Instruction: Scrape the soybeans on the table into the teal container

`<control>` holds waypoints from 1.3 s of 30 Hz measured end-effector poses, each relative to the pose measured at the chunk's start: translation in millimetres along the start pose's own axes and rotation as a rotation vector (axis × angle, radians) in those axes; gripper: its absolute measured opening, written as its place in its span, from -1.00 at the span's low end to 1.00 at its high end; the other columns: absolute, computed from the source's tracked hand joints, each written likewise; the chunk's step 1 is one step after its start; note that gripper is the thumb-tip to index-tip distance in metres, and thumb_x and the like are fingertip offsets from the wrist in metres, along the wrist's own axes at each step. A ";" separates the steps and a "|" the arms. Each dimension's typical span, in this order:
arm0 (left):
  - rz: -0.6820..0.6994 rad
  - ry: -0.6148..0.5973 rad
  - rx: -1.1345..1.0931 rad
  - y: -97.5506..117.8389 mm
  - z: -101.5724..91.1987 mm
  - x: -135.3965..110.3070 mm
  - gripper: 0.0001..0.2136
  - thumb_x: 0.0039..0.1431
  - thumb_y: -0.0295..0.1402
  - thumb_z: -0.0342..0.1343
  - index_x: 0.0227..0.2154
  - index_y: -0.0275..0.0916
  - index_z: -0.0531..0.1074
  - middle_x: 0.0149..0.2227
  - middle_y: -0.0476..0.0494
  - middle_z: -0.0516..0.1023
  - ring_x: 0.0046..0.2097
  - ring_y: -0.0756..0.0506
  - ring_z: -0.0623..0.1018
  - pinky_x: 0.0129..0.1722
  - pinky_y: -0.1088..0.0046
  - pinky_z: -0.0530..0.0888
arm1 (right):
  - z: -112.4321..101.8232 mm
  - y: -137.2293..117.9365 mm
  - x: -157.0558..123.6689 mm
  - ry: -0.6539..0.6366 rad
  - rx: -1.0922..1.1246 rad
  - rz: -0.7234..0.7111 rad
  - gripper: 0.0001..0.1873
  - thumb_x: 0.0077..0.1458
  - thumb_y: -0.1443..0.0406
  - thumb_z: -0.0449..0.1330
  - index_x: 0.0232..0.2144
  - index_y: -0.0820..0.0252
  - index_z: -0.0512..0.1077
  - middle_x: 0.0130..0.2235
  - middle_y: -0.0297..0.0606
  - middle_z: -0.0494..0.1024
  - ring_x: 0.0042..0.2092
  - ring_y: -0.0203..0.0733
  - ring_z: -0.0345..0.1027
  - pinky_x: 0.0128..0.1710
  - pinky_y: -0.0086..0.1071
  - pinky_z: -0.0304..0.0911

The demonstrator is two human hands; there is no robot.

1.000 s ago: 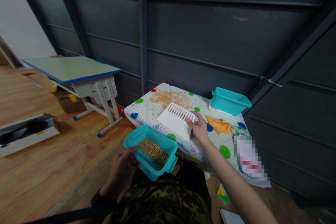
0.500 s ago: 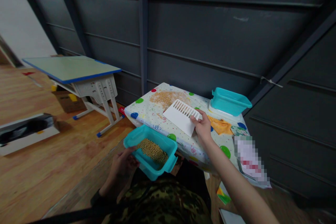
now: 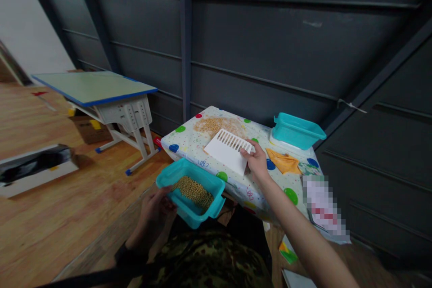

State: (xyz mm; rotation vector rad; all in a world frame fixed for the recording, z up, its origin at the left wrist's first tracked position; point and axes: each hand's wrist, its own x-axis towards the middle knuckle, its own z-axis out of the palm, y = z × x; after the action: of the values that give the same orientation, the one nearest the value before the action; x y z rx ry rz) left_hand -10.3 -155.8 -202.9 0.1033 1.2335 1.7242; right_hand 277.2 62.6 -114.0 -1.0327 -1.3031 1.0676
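Observation:
My left hand [image 3: 158, 207] grips the near-left rim of a turquoise plastic basin [image 3: 175, 171], held just off the front edge of the table. A heap of yellowish soybeans [image 3: 195, 192] lies in the basin. In my right hand [image 3: 255, 158] is a white slotted board [image 3: 225, 153], pinched at its right end with the thumb on top. It is low over the tablecloth, its slots toward the far side; whether it touches the cloth I cannot tell. Just beyond it, more soybeans [image 3: 212, 125] are spread with loose pale bits on the table.
The table [image 3: 197, 162] has a dotted, balloon-print cover. On its right are a second turquoise basin [image 3: 297, 132], an orange cloth [image 3: 284, 161] and a blurred-out sheet [image 3: 324, 209]. A dark panelled wall [image 3: 263, 45] rises behind. A desk [image 3: 94, 87] stands to the left.
The white board has shifted slightly left with my right hand. The basin in my left hand has moved a little left and up in view. Both grips stay the same.

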 end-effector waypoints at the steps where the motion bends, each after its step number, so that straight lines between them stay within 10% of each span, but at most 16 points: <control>1: 0.034 0.009 0.012 -0.6 0.3 -0.2 -0.65 -0.01 -0.25 0.68 -0.55 -0.10 0.56 -0.64 0.02 0.55 -0.62 -0.08 0.54 -0.59 0.44 0.49 | 1.2 -0.5 -1.1 0.026 0.007 0.005 -0.28 -0.15 -0.12 0.70 0.03 -0.09 0.69 -0.24 -0.30 0.74 -0.24 0.06 0.58 -0.27 -0.21 0.48; 39: 0.141 0.006 0.098 5.3 -4.3 7.0 -0.54 -0.25 -0.01 0.75 -0.64 -0.11 0.58 -0.68 0.01 0.51 -0.64 -0.10 0.52 -0.60 0.37 0.50 | 19.5 -2.8 20.8 -0.074 -0.074 0.022 -0.28 0.02 0.00 0.63 0.21 0.01 0.70 -0.37 -0.37 0.63 -0.38 0.00 0.51 -0.42 -0.26 0.36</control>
State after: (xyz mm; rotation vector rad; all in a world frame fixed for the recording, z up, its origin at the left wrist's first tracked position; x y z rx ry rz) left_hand -19.8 -153.6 -204.0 0.2483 1.3421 1.7851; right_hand 257.5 82.0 -106.6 -1.0734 -1.4024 1.0907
